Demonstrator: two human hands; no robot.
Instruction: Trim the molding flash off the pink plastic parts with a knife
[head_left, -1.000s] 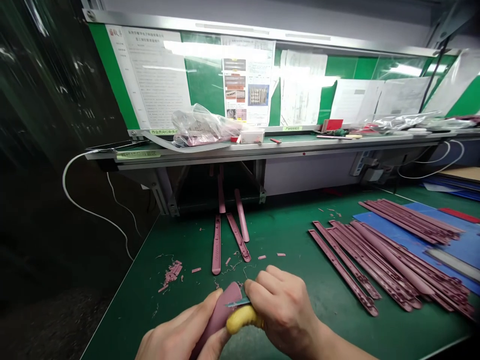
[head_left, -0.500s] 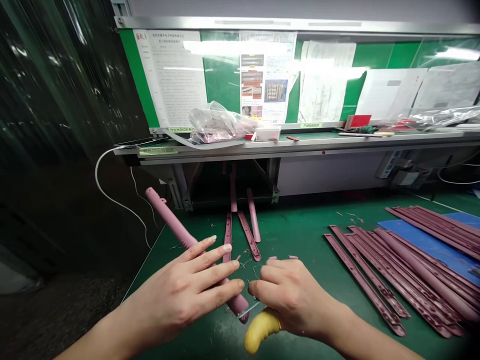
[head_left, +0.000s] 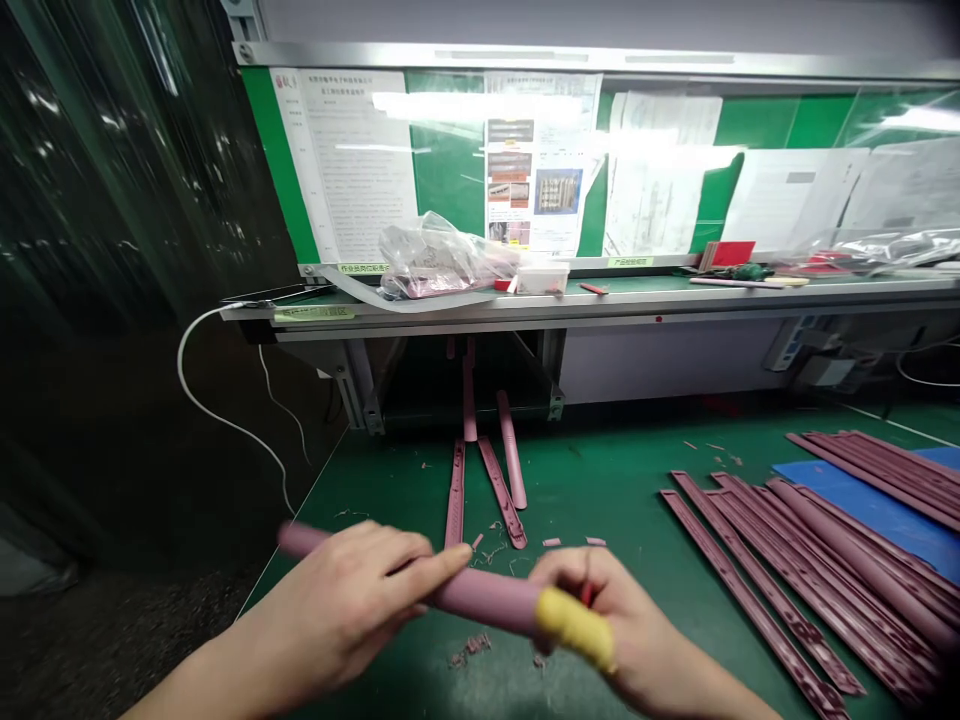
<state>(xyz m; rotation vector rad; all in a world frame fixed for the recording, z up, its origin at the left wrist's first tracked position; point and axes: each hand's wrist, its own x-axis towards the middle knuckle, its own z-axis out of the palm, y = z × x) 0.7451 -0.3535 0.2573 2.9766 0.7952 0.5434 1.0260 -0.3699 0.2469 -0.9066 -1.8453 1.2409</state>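
A mauve plastic tube (head_left: 480, 598) is held across the green desk (head_left: 600, 450) by the left hand (head_left: 345, 610), its fingers (head_left: 442, 565) closed around the tube. The tube's nearer end is reached by the right hand (head_left: 622, 630), whose fingers (head_left: 570, 570) are curled shut, though whether they grip the tube cannot be told. A yellow rubber finger cover (head_left: 576, 628) is pressed beside that end (a small red item (head_left: 587, 595) there is too blurred to identify). Mauve moulded strips (head_left: 787, 570) are piled to the right, partly on a blue mat (head_left: 847, 490); more strips (head_left: 455, 500) lie ahead of the hands, and trimmed scraps (head_left: 470, 650) lie below them.
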